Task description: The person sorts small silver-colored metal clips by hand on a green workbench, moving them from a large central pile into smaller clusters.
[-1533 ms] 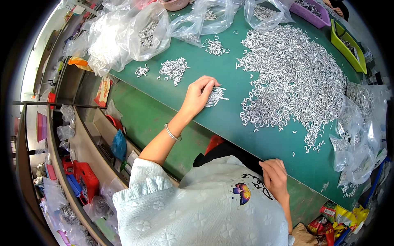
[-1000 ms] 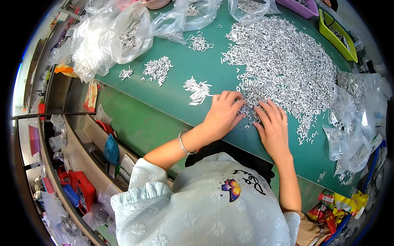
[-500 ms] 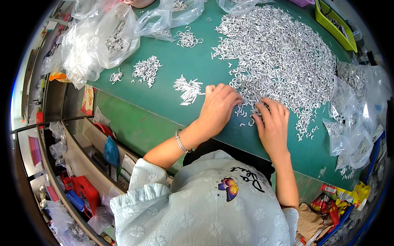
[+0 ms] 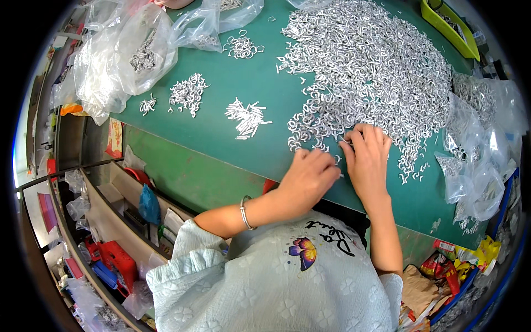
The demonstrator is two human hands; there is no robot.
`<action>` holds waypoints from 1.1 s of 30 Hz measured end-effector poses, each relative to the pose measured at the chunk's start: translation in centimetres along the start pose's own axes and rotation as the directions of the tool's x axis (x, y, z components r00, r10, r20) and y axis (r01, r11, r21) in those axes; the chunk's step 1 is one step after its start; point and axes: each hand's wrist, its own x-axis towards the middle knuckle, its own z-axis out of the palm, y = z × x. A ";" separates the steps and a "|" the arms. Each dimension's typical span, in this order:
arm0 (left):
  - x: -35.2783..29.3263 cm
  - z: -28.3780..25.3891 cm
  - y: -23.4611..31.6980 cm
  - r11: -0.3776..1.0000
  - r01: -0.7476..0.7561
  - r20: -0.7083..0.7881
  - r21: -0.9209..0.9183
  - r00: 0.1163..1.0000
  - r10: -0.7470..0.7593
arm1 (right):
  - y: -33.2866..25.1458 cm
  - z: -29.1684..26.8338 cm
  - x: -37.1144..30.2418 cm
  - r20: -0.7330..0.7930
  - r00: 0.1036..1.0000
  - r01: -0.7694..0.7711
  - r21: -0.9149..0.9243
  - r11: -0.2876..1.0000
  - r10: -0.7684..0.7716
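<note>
A large pile of small silver curved metal pieces [image 4: 376, 72] spreads over the green table [image 4: 221, 152]. At its near edge my right hand [image 4: 368, 157] rests with bent fingers, thumb close to the forefinger; what lies between the tips is too small to name. My left hand [image 4: 311, 180], a bangle on its wrist, is closed in a pinch near the table's front edge. A tiny silver glint shows at its fingertips, its shape unclear. Left of the pile lie a heap of short straight silver pins [image 4: 247, 118], a heap of curved pieces [image 4: 188, 94] and some rings [image 4: 243, 46].
Clear plastic bags [image 4: 124, 61] with metal parts crowd the far left; more bags [image 4: 475, 160] lie at the right edge. A yellow-green basket [image 4: 451, 27] stands at the far right. Below left is an open drawer [image 4: 133, 205] of odds and ends.
My left hand has come back from beside the pin heap toward the table's front edge. My right hand's fingers have drawn closer together at the pile. The view has shifted slightly.
</note>
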 end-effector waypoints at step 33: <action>4.1 -0.5 -4.1 0.974 0.086 -0.125 0.210 0.990 -0.061 | 4.8 -3.9 -3.6 -0.032 0.999 -0.003 -0.017 1.000 0.003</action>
